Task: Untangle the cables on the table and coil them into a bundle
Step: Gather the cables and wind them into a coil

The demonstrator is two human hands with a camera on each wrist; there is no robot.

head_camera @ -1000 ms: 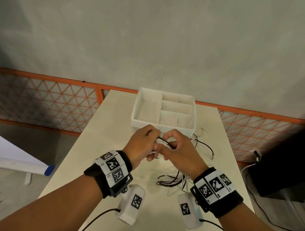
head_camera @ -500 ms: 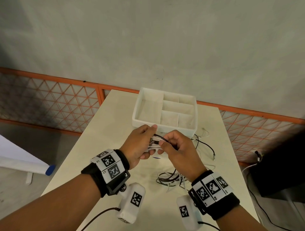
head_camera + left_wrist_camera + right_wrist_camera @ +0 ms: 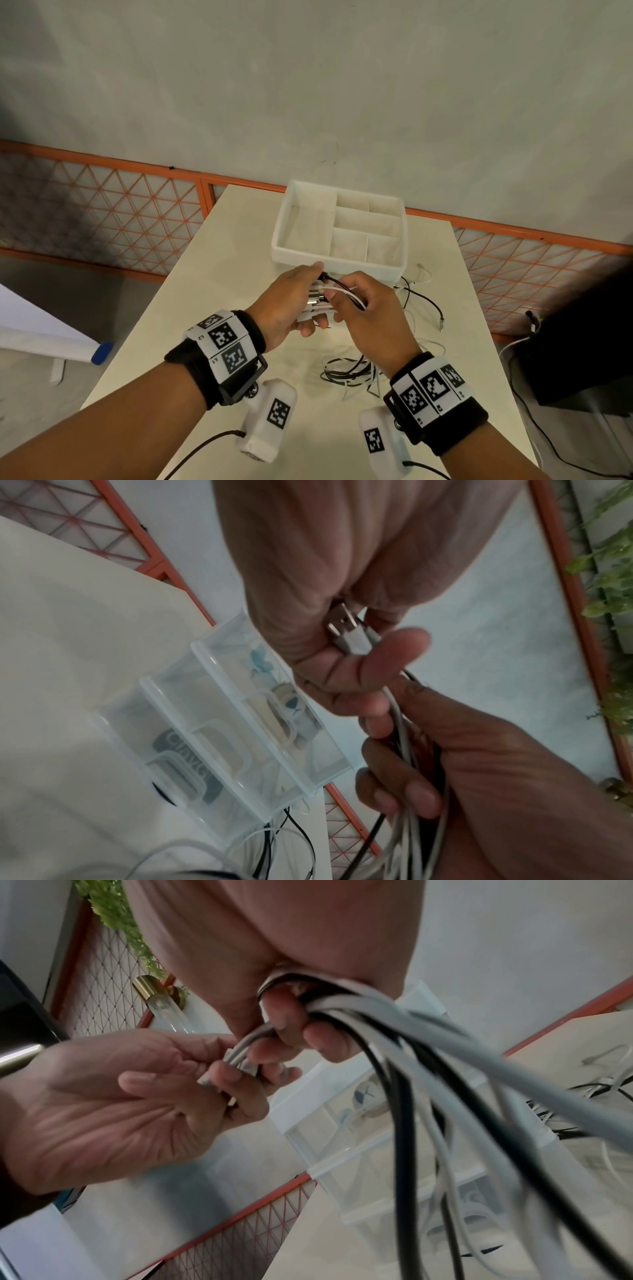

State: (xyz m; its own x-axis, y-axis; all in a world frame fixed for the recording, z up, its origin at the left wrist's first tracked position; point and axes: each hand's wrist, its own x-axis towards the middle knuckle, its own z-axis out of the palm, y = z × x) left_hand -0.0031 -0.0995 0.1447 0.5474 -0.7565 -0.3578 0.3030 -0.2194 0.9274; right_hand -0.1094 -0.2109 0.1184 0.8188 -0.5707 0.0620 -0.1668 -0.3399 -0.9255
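Observation:
Black and white cables [image 3: 346, 371] lie tangled on the cream table [image 3: 212, 294], and strands rise from the heap to both hands. My left hand [image 3: 294, 301] pinches several cable plugs [image 3: 349, 637], among them a metal USB end, between thumb and fingers. Close against it, my right hand [image 3: 363, 308] grips a bunch of black and white cable strands [image 3: 394, 1031] that hang down from its fist. Both hands are held above the table just in front of the white box [image 3: 308, 255].
A white divided organiser box [image 3: 404, 236] stands at the table's far end, with loose cable ends [image 3: 428, 305] trailing to its right. An orange lattice fence [image 3: 102, 212] runs behind the table. A dark unit with wires [image 3: 582, 359] sits at the right.
Both hands have stayed together in front of the box and shifted slightly. The plugs and white strands now show more plainly between them.

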